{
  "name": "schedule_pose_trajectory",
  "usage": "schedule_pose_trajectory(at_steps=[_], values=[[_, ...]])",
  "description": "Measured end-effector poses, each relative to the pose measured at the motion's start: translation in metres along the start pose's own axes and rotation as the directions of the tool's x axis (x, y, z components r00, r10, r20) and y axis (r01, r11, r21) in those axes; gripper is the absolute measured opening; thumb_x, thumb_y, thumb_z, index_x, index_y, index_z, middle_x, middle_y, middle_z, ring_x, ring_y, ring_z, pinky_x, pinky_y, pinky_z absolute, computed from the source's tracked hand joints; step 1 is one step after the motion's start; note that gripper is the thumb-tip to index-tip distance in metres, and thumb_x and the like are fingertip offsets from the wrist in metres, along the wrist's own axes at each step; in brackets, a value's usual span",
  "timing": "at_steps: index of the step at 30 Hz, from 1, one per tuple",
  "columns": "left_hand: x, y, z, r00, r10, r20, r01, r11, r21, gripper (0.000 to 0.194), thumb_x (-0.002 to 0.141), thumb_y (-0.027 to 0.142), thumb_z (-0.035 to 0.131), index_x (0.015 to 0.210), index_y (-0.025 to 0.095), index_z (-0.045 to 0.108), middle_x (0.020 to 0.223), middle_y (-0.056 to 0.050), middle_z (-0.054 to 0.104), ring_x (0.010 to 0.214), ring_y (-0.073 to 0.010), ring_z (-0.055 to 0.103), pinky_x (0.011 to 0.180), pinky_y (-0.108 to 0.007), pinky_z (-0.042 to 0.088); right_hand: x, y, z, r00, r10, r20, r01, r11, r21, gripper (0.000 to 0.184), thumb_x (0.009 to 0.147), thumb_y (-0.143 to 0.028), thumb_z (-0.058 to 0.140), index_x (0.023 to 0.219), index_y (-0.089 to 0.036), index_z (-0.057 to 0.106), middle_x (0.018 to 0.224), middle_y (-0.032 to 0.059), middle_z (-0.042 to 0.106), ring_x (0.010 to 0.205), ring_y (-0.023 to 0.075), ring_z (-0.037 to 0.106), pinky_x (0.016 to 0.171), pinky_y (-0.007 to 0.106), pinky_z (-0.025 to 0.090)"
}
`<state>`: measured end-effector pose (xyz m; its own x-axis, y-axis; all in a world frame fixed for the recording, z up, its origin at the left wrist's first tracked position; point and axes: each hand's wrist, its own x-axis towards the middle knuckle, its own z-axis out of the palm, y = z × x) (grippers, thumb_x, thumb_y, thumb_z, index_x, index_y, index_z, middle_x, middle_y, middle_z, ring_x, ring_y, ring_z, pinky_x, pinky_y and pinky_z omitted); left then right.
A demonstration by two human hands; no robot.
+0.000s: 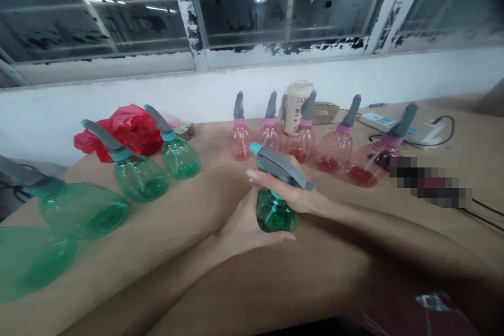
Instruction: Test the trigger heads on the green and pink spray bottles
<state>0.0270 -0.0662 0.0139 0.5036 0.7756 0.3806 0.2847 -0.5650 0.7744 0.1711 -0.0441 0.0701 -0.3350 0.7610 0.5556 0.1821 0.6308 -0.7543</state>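
A green spray bottle [277, 215] with a grey and teal spray head is held over the middle of the table. My left hand [242, 226] wraps around the side of its round body, the thumb stretched along the near side. Around the neck and under the spray head curls my right hand [293, 189], its fingers closed at the trigger. Green liquid shows inside the bottle. Behind it, a row of pink spray bottles [333, 152] holds red liquid. Several more green spray bottles [142, 178] stand on the left.
A red plastic bag [126, 128] lies at the back left. Behind the pink bottles are a paper cup [294, 110] and a small cardboard box [325, 112]. A white power strip [388, 123] with a plugged-in charger and cables sits at the right, by the windowed wall [212, 89].
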Motion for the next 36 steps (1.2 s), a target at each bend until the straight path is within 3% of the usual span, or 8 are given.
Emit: schedule_pose_trajectory(at_steps=[5,10,13,18,23,30,36], values=[[-0.002,0.002,0.001,1.000,-0.019,-0.003,0.019,1.000,-0.002,0.094,0.063,0.044,0.078,0.138,0.021,0.027,0.133,-0.015,0.048,0.128,-0.0367,0.040,0.105,-0.058,0.034,0.000,0.002,0.000,0.996,0.039,0.079,-0.047,0.994,0.096,0.023,0.084,-0.046,0.055,0.090,-0.025,0.062,0.068,-0.0027,0.058,0.068,0.0155,0.057,0.069,0.032,0.047],[-0.001,0.000,0.001,1.000,-0.009,-0.021,0.009,1.000,-0.007,0.095,0.061,0.043,0.079,0.137,0.021,0.028,0.132,-0.014,0.047,0.125,-0.0359,0.043,0.103,-0.058,0.035,-0.001,0.009,0.000,0.997,0.001,0.076,-0.015,0.984,0.179,0.026,0.083,-0.043,0.059,0.102,-0.026,0.063,0.080,-0.0018,0.066,0.075,0.0165,0.062,0.079,0.035,0.048],[-0.001,-0.001,0.001,1.000,0.008,-0.016,-0.008,1.000,-0.007,0.094,0.062,0.043,0.079,0.137,0.022,0.027,0.136,-0.014,0.043,0.126,-0.0351,0.041,0.103,-0.056,0.036,-0.002,0.010,0.000,0.997,0.000,0.081,-0.015,0.983,0.181,0.026,0.082,-0.042,0.059,0.102,-0.026,0.064,0.074,-0.0028,0.066,0.072,0.0168,0.063,0.080,0.037,0.049],[-0.002,0.001,0.000,1.000,0.003,-0.009,-0.003,1.000,0.023,0.092,0.063,0.043,0.079,0.136,0.021,0.027,0.134,-0.013,0.045,0.126,-0.0336,0.042,0.105,-0.053,0.035,-0.002,0.008,0.001,0.998,-0.055,0.012,0.050,0.972,0.229,0.019,0.079,-0.033,0.065,0.096,-0.026,0.066,0.094,-0.0006,0.069,0.091,0.0177,0.064,0.084,0.034,0.049],[-0.003,0.001,0.000,1.000,-0.019,-0.004,0.019,0.999,0.026,0.094,0.063,0.043,0.078,0.138,0.022,0.024,0.135,-0.013,0.044,0.127,-0.0349,0.041,0.103,-0.054,0.036,-0.003,0.006,0.002,0.999,-0.041,-0.009,0.042,0.972,0.233,0.014,0.078,-0.029,0.067,0.090,-0.024,0.066,0.091,-0.0003,0.069,0.089,0.0170,0.065,0.081,0.031,0.050],[-0.003,0.000,0.001,1.000,-0.013,-0.014,0.014,0.998,0.054,0.099,0.062,0.043,0.079,0.140,0.022,0.021,0.135,-0.015,0.044,0.126,-0.0358,0.041,0.104,-0.058,0.034,-0.002,0.009,0.001,0.998,-0.052,0.033,0.044,0.977,0.209,0.022,0.079,-0.032,0.064,0.101,-0.025,0.066,0.098,0.0004,0.070,0.090,0.0174,0.065,0.085,0.034,0.050],[-0.003,0.002,0.000,1.000,-0.027,0.005,0.027,0.996,0.082,0.098,0.063,0.044,0.078,0.140,0.021,0.021,0.134,-0.015,0.045,0.128,-0.0360,0.039,0.106,-0.058,0.032,-0.003,0.004,-0.001,0.994,-0.023,0.105,-0.010,0.952,0.306,0.034,0.081,-0.034,0.062,0.114,-0.027,0.062,0.111,0.0025,0.067,0.101,0.0200,0.063,0.093,0.040,0.048]])
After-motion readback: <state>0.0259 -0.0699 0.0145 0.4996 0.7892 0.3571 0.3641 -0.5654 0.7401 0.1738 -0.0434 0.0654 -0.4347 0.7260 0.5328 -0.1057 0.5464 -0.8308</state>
